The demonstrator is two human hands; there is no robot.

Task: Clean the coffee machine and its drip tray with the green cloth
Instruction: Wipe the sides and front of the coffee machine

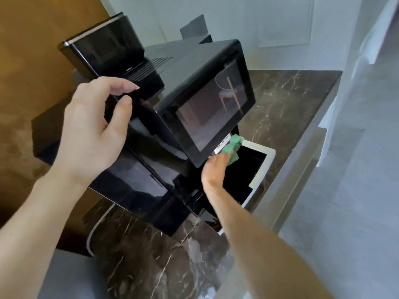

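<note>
Gripping the machine (172, 67) at its upper L edge, the L hand (92, 130) sits at 9 o'clock of the screen (213, 108). Its fingers hook over the top and the thumb curls vs. the side panel, so it's clamped on the body. R hand (216, 169) reaches in under the screen, at its 5 o'clock, back of hand up. Cloth (232, 147), green & wadded, sits at the R fingertips, near the machine front and just beside a white label (222, 144). R fingers are mostly hidden by cloth + screen housing, so can't tell if they pinch it or press flat. Tray (259, 147), black w/ pale rim, sticks out from the machine base at 4 o'clock, right below the cloth; can't tell if cloth touches it. Machine stands on a dark marble counter (291, 104). White cable (92, 234) loops at the machine's 7 o'clock. Grey chair (193, 26) at 12 o'clock, behind the machine.
</note>
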